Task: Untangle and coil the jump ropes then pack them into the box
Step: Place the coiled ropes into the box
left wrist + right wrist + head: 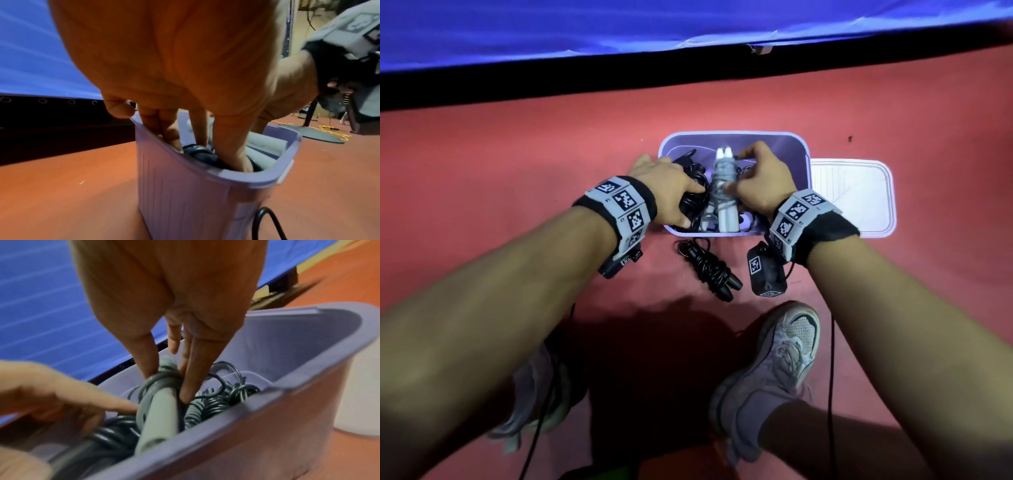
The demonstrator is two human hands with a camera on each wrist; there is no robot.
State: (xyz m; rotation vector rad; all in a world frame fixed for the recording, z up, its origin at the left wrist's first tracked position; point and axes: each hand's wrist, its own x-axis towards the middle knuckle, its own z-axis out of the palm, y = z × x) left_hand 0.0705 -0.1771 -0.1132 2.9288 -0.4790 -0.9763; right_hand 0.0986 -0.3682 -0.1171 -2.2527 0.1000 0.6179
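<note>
1. Red rubbery flooring (517,164) runs up to a blue padded mat with a black edge (619,31); the person crouches over it, grey sneakers (774,370) planted either side of the work.
2. On this floor stands the lilac ribbed plastic box (803,147), open, with its pale rectangular lid (859,202) lying flat just beside it on the right, probably parked there to keep the opening free for packing.
3. Inside the box lies a white-handled jump rope wound in grey cord (724,192), between two black coiled ropes: one on the left (693,178) and another on the right, seen in the right wrist view (222,399).
4. My right hand (763,181) grasps the white-handled bundle, thumb on one side and fingers (191,369) on the other, seemingly settling it lengthwise so that it fits.
5. My left hand (664,185) reaches into the left part of the box with fairly straight fingers (232,146) pressing down on the black coil, likely to hold it aside and make room.
6. One more black jump rope wrapped round its handles (709,269) waits on the floor just in front of the box, not yet packed.
</note>
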